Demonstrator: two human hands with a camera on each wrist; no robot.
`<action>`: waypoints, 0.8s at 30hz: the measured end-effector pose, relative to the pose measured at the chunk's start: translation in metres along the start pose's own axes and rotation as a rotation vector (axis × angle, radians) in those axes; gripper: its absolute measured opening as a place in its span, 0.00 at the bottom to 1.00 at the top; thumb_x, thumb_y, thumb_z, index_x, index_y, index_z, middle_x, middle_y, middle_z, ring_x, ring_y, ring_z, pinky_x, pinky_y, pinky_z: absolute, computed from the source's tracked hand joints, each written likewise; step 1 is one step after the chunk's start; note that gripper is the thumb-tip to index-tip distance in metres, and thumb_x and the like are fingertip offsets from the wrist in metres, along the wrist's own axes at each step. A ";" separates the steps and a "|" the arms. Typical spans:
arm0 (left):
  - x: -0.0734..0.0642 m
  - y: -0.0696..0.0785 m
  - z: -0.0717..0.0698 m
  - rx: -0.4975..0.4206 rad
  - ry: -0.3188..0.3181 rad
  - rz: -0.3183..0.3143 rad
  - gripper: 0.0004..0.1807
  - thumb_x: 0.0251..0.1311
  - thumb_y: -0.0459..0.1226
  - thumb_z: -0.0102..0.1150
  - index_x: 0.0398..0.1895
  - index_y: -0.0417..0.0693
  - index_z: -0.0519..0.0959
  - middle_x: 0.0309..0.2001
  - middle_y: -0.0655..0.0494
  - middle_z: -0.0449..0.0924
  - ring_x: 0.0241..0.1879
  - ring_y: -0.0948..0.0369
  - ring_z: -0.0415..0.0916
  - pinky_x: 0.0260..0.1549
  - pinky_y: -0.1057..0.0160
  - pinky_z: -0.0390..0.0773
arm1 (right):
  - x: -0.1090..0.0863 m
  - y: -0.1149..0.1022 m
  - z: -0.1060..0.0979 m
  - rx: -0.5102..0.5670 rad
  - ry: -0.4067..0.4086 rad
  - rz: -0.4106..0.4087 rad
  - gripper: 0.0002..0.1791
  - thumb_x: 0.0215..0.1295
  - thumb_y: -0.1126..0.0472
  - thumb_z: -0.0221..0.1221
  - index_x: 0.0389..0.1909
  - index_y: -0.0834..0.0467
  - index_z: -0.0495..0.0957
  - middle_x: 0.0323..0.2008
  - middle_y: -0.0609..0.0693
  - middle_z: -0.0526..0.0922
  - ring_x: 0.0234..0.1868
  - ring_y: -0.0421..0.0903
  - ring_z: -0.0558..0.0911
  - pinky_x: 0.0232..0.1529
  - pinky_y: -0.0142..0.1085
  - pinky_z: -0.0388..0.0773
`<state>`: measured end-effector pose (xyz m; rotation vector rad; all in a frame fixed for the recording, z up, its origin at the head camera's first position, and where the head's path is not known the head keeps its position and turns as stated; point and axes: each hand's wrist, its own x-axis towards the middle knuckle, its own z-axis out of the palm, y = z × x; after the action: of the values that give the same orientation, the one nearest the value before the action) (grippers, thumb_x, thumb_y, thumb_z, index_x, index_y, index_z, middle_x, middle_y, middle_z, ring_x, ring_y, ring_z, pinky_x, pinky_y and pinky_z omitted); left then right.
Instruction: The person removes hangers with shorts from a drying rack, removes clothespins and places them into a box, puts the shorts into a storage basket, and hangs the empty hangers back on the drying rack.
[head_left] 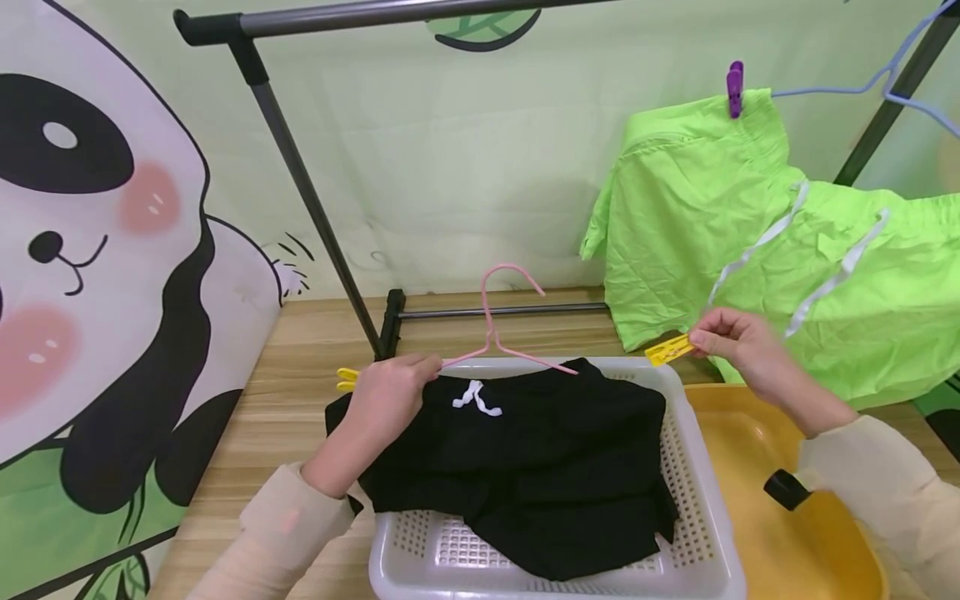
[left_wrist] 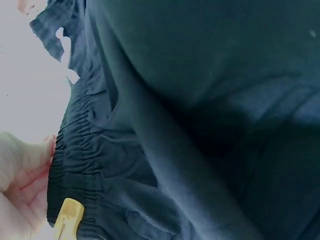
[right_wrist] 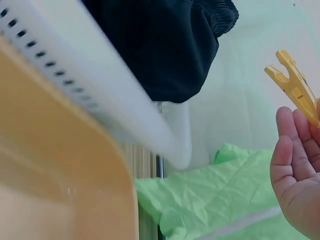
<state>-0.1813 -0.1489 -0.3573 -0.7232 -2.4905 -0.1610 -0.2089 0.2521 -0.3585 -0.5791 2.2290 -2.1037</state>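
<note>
Black shorts (head_left: 525, 467) with a white drawstring bow (head_left: 476, 398) lie over a white basket. My left hand (head_left: 386, 408) grips their waistband, near the left end of a pink hanger (head_left: 489, 325). A yellow clothespin (left_wrist: 69, 217) is clipped on the waistband beside that hand. The hanger's hook stands up, and its right arm lies at the waistband's right part, with no clip seen there. My right hand (head_left: 742, 350) pinches another yellow clothespin (right_wrist: 295, 85) in the air, right of the shorts; its jaws point away from the fingers and touch nothing.
The white perforated basket (head_left: 705, 500) stands beside a yellow basin (head_left: 795, 533). Green shorts (head_left: 697, 217) hang at the right from a blue hanger (head_left: 832, 90), held by a purple clothespin (head_left: 735, 87). A dark rack (head_left: 300, 167) rises behind, before a panda-print backdrop (head_left: 90, 250).
</note>
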 end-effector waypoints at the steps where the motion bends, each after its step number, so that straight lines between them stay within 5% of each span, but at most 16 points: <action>1: 0.000 -0.001 0.000 0.001 0.001 -0.001 0.06 0.46 0.28 0.61 0.25 0.48 0.80 0.22 0.58 0.80 0.16 0.63 0.70 0.11 0.68 0.65 | -0.001 0.000 -0.003 0.013 0.001 -0.004 0.12 0.57 0.73 0.52 0.25 0.53 0.77 0.23 0.40 0.80 0.24 0.34 0.78 0.30 0.24 0.74; 17: 0.001 0.001 -0.001 0.001 -0.024 -0.008 0.06 0.47 0.29 0.61 0.28 0.47 0.81 0.22 0.56 0.80 0.14 0.63 0.68 0.11 0.69 0.63 | -0.010 0.005 -0.027 0.194 -0.075 0.105 0.13 0.59 0.77 0.46 0.28 0.59 0.75 0.26 0.46 0.80 0.27 0.41 0.81 0.32 0.29 0.76; 24: 0.001 0.001 -0.001 0.004 -0.044 -0.011 0.05 0.47 0.29 0.61 0.27 0.47 0.81 0.19 0.56 0.78 0.13 0.63 0.65 0.10 0.70 0.61 | -0.015 0.008 -0.034 0.109 -0.076 0.230 0.09 0.59 0.74 0.49 0.29 0.58 0.73 0.26 0.45 0.78 0.27 0.41 0.79 0.32 0.29 0.76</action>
<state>-0.1809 -0.1473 -0.3559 -0.7188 -2.5365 -0.1459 -0.2059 0.2889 -0.3664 -0.3705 2.0170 -2.0359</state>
